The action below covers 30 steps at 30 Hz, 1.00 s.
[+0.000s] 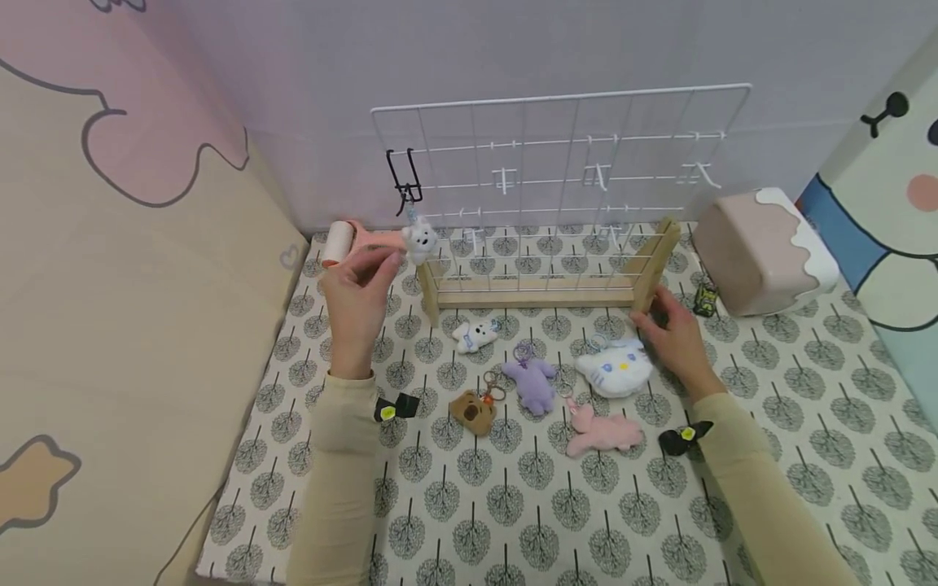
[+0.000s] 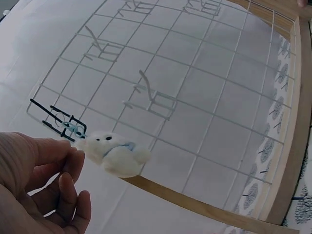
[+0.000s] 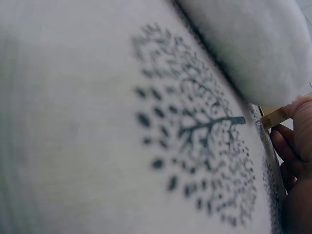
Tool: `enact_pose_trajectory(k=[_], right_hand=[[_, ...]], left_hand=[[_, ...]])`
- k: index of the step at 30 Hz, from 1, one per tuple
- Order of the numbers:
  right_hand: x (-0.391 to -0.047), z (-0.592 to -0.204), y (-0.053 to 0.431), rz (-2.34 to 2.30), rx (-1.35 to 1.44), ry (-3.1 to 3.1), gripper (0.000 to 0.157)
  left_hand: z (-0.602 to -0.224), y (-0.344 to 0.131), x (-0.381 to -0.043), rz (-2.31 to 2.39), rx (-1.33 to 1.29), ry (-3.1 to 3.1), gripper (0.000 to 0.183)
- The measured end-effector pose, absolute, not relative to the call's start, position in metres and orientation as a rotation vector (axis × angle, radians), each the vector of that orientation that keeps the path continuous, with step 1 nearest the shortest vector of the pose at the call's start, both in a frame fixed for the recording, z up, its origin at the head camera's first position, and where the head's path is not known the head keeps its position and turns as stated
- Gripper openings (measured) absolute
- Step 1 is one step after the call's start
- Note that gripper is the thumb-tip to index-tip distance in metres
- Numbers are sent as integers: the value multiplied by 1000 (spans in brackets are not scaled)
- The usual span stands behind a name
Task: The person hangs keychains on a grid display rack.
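A white plush dog keychain (image 1: pixel 420 239) hangs by its blue strap from a black hook (image 1: pixel 405 181) at the left of a white wire grid rack (image 1: pixel 560 191). My left hand (image 1: pixel 359 297) has its thumb and fingertips together at the plush's edge, seeming to pinch it; the left wrist view shows the fingertips against its head (image 2: pixel 100 141). On the other side, my right hand (image 1: pixel 676 338) grips the rack's right wooden foot (image 1: pixel 648 273). In the right wrist view the fingers hold that wood (image 3: pixel 275 118), and white plush fills the upper right.
Before the rack lie a small white plush (image 1: pixel 475 335), a brown bear head (image 1: pixel 472 412), a purple plush (image 1: pixel 533 384), a white cat head (image 1: pixel 615 369) and a pink plush (image 1: pixel 602 431). A lint roller (image 1: pixel 339 242) lies back left; a pink-brown box (image 1: pixel 758 252) stands right.
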State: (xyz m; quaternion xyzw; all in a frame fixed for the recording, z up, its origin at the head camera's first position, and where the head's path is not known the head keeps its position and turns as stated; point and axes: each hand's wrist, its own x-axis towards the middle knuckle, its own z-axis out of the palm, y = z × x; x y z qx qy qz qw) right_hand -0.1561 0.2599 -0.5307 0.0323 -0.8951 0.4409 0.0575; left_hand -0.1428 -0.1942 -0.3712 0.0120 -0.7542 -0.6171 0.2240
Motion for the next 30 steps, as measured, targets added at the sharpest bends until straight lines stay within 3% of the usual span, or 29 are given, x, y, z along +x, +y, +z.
enact_pose_trajectory(k=[19, 30], right_hand=[[-155, -529, 260, 1380, 84, -2701, 66], [-154, -531, 260, 1370, 60, -2715, 69]], left_hand=[[-456, -164, -104, -1806, 76, -2328, 14], [-485, -142, -77, -1850, 2, -2585, 29]])
